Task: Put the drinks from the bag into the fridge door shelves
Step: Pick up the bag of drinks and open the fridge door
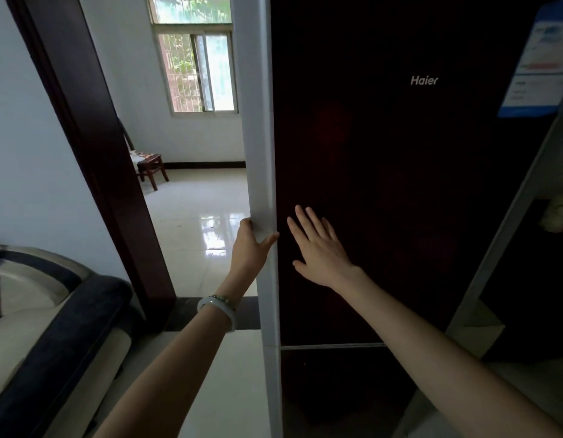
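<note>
The tall fridge door (pixel 400 184) is dark red-brown with a white side edge (pixel 258 153) and a Haier logo. My left hand (pixel 251 245) grips that white edge at about mid height, fingers wrapped behind it and thumb on the front. My right hand (pixel 318 248) lies flat on the dark front panel just to the right, fingers spread. A lower door (pixel 330 384) sits beneath a thin seam. No bag, drinks or door shelves are in view.
A dark wooden door frame (pixel 93 153) stands left of the fridge, opening onto a tiled room with a wooden chair (pixel 149 165) and a window (pixel 198 71). A dark and cream sofa (pixel 52 327) fills the lower left. A blue label (pixel 539 64) hangs at the upper right.
</note>
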A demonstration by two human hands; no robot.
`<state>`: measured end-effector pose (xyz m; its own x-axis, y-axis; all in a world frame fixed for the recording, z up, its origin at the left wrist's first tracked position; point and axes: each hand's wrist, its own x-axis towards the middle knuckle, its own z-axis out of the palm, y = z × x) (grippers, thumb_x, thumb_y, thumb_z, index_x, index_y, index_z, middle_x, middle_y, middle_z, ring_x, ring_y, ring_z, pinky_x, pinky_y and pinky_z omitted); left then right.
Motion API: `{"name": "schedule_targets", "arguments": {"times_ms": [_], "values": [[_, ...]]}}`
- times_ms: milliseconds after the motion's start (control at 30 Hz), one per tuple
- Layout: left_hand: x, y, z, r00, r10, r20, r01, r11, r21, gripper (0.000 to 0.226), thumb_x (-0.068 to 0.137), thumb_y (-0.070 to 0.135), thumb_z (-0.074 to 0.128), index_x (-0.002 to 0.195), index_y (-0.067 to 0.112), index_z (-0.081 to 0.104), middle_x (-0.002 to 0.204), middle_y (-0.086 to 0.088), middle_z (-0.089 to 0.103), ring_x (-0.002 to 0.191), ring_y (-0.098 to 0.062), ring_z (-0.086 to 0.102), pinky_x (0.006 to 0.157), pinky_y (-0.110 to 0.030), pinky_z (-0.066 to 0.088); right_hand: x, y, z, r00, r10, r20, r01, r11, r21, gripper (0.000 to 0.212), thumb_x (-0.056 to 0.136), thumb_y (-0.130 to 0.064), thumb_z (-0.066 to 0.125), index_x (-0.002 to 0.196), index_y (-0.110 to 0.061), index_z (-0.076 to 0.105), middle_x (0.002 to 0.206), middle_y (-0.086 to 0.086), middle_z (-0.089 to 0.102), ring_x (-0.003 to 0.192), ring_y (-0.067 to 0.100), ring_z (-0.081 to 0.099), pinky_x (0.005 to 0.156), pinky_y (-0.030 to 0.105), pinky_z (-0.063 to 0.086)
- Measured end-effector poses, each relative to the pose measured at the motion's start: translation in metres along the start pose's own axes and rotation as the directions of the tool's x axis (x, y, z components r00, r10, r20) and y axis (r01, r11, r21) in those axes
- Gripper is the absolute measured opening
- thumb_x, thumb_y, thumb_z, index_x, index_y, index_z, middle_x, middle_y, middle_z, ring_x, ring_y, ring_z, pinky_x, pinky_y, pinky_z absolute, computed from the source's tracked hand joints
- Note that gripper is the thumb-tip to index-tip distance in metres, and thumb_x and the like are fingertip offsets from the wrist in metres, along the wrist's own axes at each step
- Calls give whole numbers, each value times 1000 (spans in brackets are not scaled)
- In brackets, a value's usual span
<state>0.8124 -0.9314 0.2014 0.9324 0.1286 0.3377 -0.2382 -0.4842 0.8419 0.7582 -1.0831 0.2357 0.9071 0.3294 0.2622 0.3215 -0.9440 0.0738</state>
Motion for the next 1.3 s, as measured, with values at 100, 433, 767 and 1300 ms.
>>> {"name": "schedule_targets", "arguments": {"times_ms": [100,433,767,1300], "values": [[-18,-3,-5,998,58,-12,-58,997,-50,52,80,30,71,119,9,43,114,-5,55,103,-20,55,79,-25,42,-15,-8,-1,1000,-15,-16,15,1000,20,85,89,-31,56,147,-17,-4,155,13,-20,141,29,-20,114,46,-3],[-115,9,-23,975,222,19,-223,971,83,67,76,28,75,128,11,37,124,-6,51,108,-21,54,88,-35,50,-98,-23,-21,991,-91,-97,95,995,32,82,91,-28,53,147,-17,-5,154,22,-14,143,33,-9,111,39,-8],[-238,51,-16,934,353,60,-358,925,128,89,77,25,74,143,10,17,141,-7,42,126,-20,44,102,-40,43,-220,-12,-52,981,-126,-145,127,992,-2,84,85,-27,61,148,-15,7,156,19,5,143,32,4,112,42,1],[-394,131,32,627,723,291,-779,584,229,79,88,40,59,142,-5,23,152,-21,18,143,-31,12,115,-49,20,-421,5,-89,934,-208,-291,187,977,-101,65,88,-20,34,147,-9,9,154,14,3,143,27,2,117,43,9]]}}
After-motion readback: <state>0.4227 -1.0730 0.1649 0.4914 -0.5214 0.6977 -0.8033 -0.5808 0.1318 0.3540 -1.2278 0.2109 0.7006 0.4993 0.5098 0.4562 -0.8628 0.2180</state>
